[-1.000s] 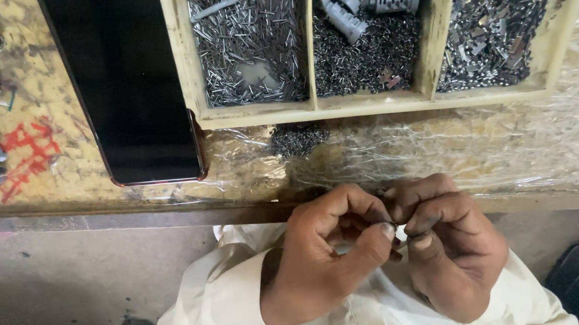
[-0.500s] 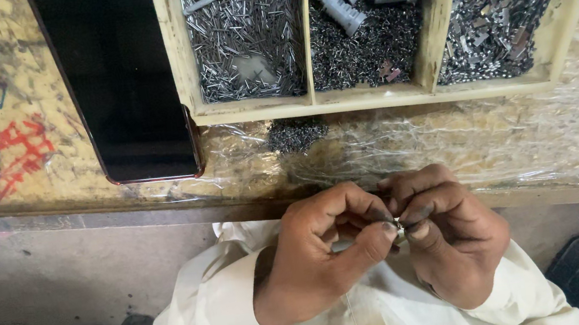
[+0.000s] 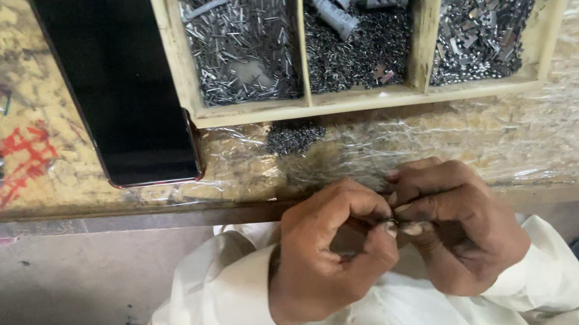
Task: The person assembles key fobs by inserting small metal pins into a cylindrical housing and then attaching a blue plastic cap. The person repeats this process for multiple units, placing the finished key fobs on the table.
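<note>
Both hands, left [image 3: 331, 254] and right [image 3: 454, 226], are pinching a small part [image 3: 396, 224] at the bench's [image 3: 453, 156] near edge; fitting looks unfinished.

Your left hand [image 3: 331, 254] and right hand [image 3: 454, 226] meet knuckle to knuckle just in front of your chest, both curled tight, thumbs and forefingers pinched together where they touch. Cream sleeves [image 3: 210, 292] cover both wrists.
</note>
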### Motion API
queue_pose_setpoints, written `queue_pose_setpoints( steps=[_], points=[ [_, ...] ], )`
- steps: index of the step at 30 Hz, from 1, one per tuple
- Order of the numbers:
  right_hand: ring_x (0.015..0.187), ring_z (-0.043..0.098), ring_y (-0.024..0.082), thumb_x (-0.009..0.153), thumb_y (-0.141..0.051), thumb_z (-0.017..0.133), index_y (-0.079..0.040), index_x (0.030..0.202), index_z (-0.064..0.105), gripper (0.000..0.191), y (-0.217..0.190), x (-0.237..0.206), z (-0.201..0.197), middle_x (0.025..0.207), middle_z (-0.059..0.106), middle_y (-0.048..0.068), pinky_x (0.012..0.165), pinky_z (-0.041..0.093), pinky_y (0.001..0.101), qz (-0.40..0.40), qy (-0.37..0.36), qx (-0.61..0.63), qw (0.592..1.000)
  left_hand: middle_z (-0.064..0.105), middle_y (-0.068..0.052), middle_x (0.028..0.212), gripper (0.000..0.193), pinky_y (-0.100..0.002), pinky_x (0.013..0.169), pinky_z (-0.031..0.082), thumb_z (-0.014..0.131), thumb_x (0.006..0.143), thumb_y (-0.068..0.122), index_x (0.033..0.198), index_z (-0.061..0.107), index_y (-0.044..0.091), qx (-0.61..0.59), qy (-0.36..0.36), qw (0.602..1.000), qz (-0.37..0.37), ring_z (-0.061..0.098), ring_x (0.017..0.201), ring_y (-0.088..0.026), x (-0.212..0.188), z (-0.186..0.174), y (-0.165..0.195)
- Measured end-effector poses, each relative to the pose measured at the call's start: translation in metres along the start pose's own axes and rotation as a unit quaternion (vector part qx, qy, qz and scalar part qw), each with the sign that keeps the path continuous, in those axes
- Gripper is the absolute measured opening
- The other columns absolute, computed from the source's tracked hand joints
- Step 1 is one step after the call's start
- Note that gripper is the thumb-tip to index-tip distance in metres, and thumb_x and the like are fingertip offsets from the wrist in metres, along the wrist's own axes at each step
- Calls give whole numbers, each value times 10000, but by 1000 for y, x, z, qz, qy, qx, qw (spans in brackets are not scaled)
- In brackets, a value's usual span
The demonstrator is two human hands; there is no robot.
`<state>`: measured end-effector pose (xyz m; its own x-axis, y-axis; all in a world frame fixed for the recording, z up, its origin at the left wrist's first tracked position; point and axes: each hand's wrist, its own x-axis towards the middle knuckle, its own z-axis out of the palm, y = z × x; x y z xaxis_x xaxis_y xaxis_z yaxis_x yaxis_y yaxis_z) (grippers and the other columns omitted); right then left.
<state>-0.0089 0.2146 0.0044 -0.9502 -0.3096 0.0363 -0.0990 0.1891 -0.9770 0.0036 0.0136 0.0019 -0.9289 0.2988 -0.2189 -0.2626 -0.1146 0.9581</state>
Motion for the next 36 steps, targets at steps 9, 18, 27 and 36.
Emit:
queue_pose_setpoints(
  steps=[9, 18, 27, 36],
  points=[
    [864, 599, 213, 824, -75, 805, 12, 1127, 742, 321, -72, 126, -6, 980, 659, 119, 905, 539, 453, -334, -175, -500, 780, 672, -72, 912, 132, -246, 694, 549, 675, 869, 42, 992, 643, 5, 15, 40, 999, -12, 639, 762, -100, -6, -16, -8],
    [828, 605, 258, 645, -138, 711, -62, 909, 656, 281, -12, 191, 13, 870, 603, 82, 864, 509, 400, -236, -428, -540, 685, 655, -88, 949, 121, -282, 758, 584, 675, 894, 26, 1005, 635, 1, -1, 52, 997, 49, 674, 804, -151, 7, -16, -22],
    [760, 602, 292, 768, -49, 722, -11, 961, 560, 256, -13, 205, 12, 966, 610, 157, 686, 529, 431, -324, -340, -379, 797, 668, -82, 991, 129, -283, 792, 599, 650, 906, 20, 1026, 605, 4, -26, 31, 998, 44, 689, 790, -127, 9, -22, -23],
    [1003, 699, 308, 738, 62, 707, 29, 920, 614, 207, -46, 73, 32, 1002, 677, 201, 964, 588, 537, -188, -2, -303, 934, 669, -102, 1056, 171, -308, 899, 547, 588, 976, 8, 1138, 626, -34, -373, 34, 920, -118, 627, 958, -126, -4, -15, -6]
  ],
)
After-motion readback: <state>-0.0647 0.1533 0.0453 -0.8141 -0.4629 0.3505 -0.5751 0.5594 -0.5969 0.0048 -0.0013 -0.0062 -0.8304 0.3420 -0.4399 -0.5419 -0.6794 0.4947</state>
